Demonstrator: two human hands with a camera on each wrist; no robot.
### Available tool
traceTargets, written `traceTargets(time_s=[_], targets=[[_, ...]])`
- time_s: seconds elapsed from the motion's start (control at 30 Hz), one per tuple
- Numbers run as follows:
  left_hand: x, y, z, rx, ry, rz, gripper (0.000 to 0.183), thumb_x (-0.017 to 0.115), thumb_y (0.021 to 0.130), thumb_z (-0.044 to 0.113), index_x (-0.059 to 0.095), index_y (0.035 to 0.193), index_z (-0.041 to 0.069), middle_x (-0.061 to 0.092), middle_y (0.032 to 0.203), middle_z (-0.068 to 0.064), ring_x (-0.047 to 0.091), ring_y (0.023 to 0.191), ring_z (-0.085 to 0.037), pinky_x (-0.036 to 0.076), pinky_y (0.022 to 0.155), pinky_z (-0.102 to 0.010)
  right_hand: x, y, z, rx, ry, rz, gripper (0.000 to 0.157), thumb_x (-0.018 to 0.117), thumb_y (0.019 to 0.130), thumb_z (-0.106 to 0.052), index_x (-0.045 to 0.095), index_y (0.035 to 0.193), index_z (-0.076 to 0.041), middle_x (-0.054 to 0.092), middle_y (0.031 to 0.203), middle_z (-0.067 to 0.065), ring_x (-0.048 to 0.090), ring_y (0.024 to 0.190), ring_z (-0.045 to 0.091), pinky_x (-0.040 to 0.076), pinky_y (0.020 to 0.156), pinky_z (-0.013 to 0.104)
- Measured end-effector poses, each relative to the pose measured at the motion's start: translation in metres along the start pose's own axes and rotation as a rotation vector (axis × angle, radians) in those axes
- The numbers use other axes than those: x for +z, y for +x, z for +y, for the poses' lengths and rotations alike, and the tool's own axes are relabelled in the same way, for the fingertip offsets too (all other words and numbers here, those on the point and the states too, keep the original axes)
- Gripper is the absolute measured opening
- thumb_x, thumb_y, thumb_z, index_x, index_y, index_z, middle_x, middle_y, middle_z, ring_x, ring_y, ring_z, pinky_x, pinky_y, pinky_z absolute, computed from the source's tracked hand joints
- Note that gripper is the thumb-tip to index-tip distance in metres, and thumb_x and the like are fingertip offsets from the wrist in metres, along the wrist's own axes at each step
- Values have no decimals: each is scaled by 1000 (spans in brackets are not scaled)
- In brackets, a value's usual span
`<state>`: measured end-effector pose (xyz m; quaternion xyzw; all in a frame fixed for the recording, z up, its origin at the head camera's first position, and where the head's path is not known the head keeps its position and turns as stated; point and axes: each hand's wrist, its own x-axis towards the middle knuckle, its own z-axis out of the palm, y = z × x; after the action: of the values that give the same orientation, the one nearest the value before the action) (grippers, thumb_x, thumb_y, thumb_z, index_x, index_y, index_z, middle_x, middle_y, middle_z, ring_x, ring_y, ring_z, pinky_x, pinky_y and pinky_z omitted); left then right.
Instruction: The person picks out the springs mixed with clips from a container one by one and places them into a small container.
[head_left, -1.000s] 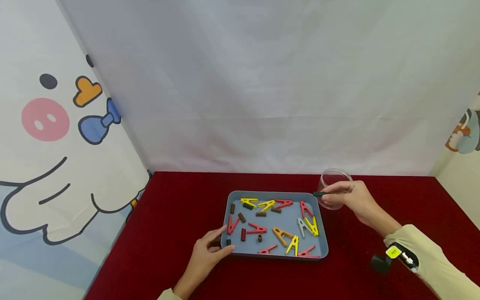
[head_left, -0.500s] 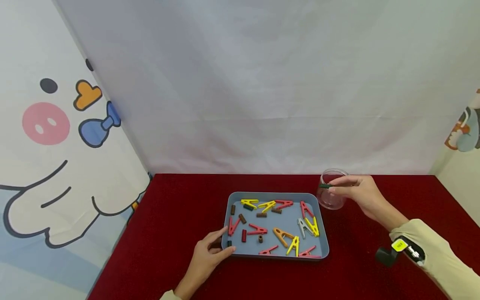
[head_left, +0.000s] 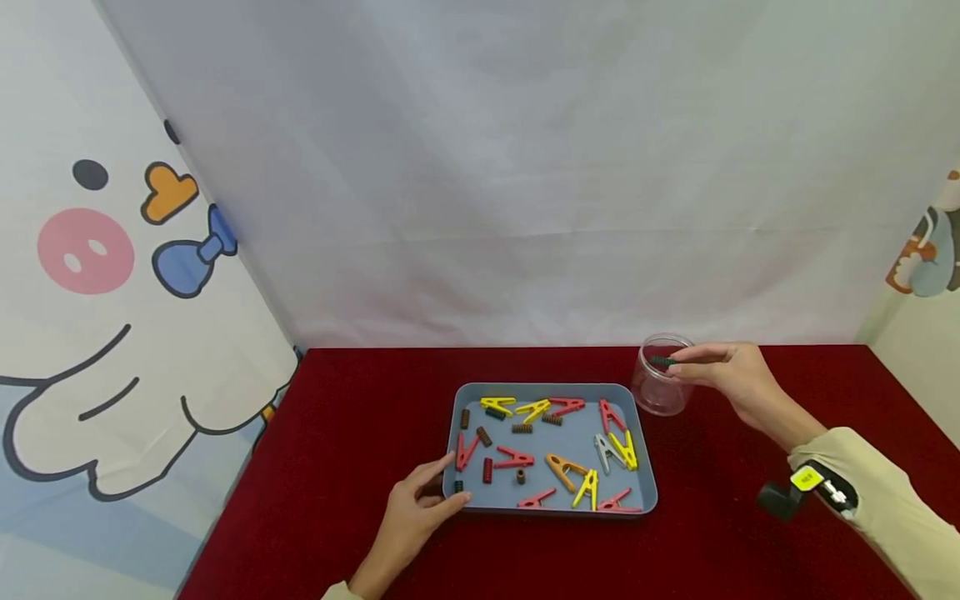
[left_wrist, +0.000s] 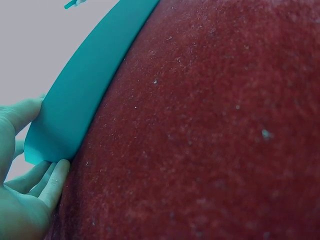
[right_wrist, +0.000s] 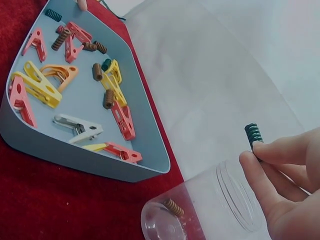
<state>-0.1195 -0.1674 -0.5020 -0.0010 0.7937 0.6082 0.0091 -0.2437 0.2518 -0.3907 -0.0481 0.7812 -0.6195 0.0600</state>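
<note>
My right hand pinches a dark green coil spring between thumb and fingertips, above the mouth of a clear plastic jar. A brown spring lies inside the jar, seen in the right wrist view. To the left is a grey-blue tray bearing red, yellow, orange and grey plastic clips and several brown, red and green springs. At its near left corner, my left hand grips the tray, thumb and fingers on either side of the corner. The left wrist view shows these fingertips against the tray's outer walls.
A dark red cloth covers the table. Behind it hangs a pale curtain, and a cartoon-printed sheet hangs at the left. The jar stands close to the tray's far right corner.
My right hand has moved right and slightly up with the green spring, from the jar's near left side to over its mouth. My left hand and the tray stay in place.
</note>
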Motion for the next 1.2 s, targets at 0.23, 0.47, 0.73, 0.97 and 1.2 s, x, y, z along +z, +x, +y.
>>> traceTargets(time_s=[0.23, 0.47, 0.73, 0.97, 1.2], targets=[[-1, 0, 1, 13, -16, -2, 60, 77, 81, 21, 54, 135, 15, 55, 128, -10, 56, 109, -26, 51, 76, -24, -4, 1, 1, -26, 52, 4, 20, 74, 84, -11, 72, 100, 0, 70, 87, -6, 68, 78, 11, 53, 74, 23], [-1, 0, -1, 19, -18, -4, 59, 77, 81, 21, 54, 135, 15, 55, 128, -11, 56, 109, -26, 51, 76, -23, -7, 4, 4, -41, 47, 14, 15, 70, 86, -5, 72, 100, 0, 70, 86, -8, 68, 76, 11, 53, 73, 23], [-1, 0, -1, 22, -11, -14, 59, 76, 82, 22, 53, 136, 15, 54, 130, -11, 54, 112, -27, 51, 76, -23, -7, 5, 6, -69, -12, 27, 21, 71, 85, -8, 70, 103, 4, 68, 85, -12, 68, 75, 9, 52, 72, 21], [-1, 0, -2, 25, -7, -21, 59, 75, 83, 23, 52, 137, 16, 53, 130, -11, 54, 112, -27, 51, 76, -23, -7, 7, 7, -89, -38, 38, 23, 69, 86, -6, 67, 104, 9, 68, 84, -12, 69, 74, 10, 52, 71, 21], [-2, -1, -2, 24, -16, -22, 59, 76, 82, 22, 53, 136, 15, 53, 130, -11, 53, 113, -27, 50, 77, -23, -7, 8, 8, -112, -89, 47, 21, 67, 88, -7, 68, 104, 8, 69, 86, -11, 69, 73, 14, 53, 70, 22]])
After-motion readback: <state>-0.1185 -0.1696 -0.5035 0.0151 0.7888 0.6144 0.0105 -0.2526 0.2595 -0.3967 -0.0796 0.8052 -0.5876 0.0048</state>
